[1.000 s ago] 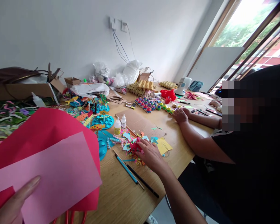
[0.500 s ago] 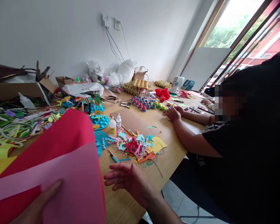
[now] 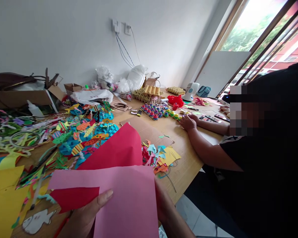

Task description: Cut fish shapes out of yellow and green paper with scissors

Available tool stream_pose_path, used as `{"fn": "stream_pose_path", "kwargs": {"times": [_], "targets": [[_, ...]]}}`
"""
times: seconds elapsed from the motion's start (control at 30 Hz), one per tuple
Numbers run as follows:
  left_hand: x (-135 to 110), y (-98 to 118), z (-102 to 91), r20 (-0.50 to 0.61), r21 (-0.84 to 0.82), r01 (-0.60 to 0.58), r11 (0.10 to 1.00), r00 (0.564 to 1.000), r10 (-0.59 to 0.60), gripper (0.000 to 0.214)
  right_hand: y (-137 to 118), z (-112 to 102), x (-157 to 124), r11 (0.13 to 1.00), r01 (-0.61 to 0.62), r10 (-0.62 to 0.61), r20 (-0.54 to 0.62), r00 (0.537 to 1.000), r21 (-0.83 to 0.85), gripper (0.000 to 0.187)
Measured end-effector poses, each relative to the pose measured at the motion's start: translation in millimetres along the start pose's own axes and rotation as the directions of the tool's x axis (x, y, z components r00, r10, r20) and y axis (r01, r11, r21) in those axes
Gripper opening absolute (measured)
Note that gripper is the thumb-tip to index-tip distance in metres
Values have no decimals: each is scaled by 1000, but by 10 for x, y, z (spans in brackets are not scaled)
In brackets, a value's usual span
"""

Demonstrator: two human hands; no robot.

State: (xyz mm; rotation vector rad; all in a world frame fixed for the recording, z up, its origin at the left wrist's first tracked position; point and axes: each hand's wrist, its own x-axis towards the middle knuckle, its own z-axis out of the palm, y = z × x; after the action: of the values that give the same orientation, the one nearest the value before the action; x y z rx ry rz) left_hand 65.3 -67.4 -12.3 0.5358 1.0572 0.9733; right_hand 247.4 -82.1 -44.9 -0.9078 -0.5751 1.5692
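Observation:
My left hand [image 3: 86,216] grips a pink paper sheet [image 3: 124,201] with the thumb laid on top, low in the middle of the view. Stacked with it is a red paper sheet [image 3: 119,148] that rises behind and shows again under the thumb. My right hand [image 3: 162,203] is behind the right edge of the pink sheet and holds it; most of its fingers are hidden. Just beyond the sheets lies a heap of coloured paper scraps [image 3: 159,157] on the wooden table [image 3: 186,158].
A person in black sits at the right, their hand [image 3: 188,122] flat on the table. Paper fish and blue discs [image 3: 89,135], yellow sheets [image 3: 5,191], painted egg cartons [image 3: 159,110], cardboard boxes [image 3: 27,96] and bags crowd the table's left and back.
My right hand left the scrap heap and came back to the right edge of the pink sheet. Both sheets swung from the left to the middle, uncovering the paper fish and yellow sheets.

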Motion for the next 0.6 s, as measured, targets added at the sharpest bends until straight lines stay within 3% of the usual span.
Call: {"fn": "stream_pose_path", "kwargs": {"times": [0.1,0.17,0.27,0.33,0.43,0.53,0.6], "targets": [[1,4,39,71,23,135,991,988,-136,20,-25,-44,-55,996,-20,24,-42,999,86,56],[49,-32,53,32,76,172,982,984,-175,16,-62,-114,-95,992,70,-53,-155,987,108,57],[161,-144,72,-39,164,116,980,993,-111,12,-137,-213,-153,965,260,-241,-307,921,21,63],[227,-242,96,12,141,45,989,999,-47,18,-177,-240,-185,945,323,-323,-333,886,-56,76],[285,-390,156,70,122,25,992,997,-34,31,-186,-255,-206,928,324,-370,-350,860,-184,96],[320,-501,225,133,83,38,996,990,-49,36,-162,-326,-189,916,267,-373,-389,842,-300,100],[351,-540,268,186,62,115,991,975,-125,34,-174,-411,-160,890,254,-410,-424,807,-378,100]]}}
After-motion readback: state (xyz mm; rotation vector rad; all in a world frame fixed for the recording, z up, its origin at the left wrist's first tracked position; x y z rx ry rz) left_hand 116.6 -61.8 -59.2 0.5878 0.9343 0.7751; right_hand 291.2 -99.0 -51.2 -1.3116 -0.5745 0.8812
